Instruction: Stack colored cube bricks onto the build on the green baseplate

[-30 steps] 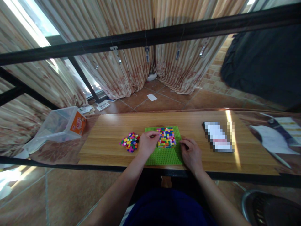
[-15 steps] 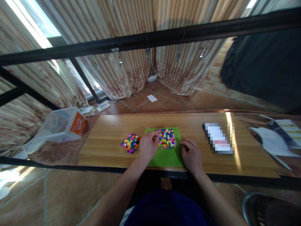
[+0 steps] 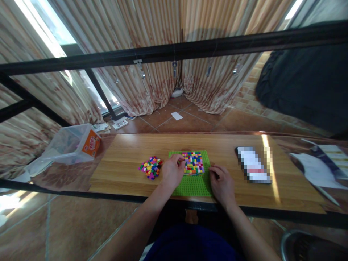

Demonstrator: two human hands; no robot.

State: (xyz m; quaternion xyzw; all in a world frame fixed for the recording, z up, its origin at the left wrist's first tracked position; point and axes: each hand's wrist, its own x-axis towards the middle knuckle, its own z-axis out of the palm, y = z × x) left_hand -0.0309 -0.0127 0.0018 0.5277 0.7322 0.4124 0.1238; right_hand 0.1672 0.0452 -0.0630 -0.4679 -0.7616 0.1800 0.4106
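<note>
A green baseplate (image 3: 191, 185) lies on the wooden table (image 3: 125, 152) in front of me. A patch of many small coloured bricks (image 3: 193, 162) covers its far half. My left hand (image 3: 172, 171) rests at the left edge of that patch, fingers curled and pinched at the bricks' edge; what they hold is too small to see. My right hand (image 3: 222, 181) lies at the plate's right edge with its fingers curled loosely against it. A heap of loose coloured bricks (image 3: 151, 166) sits just left of my left hand.
A clear plastic box with an orange label (image 3: 73, 143) lies tipped at the table's left end. A blurred-out flat object (image 3: 254, 165) lies right of the plate, papers (image 3: 315, 163) beyond it. A black metal bar (image 3: 174, 54) crosses the view above.
The camera has tilted slightly, so everything sits a little lower in view. My left hand has edged nearer along the brick patch's left side. My right hand stays by the plate.
</note>
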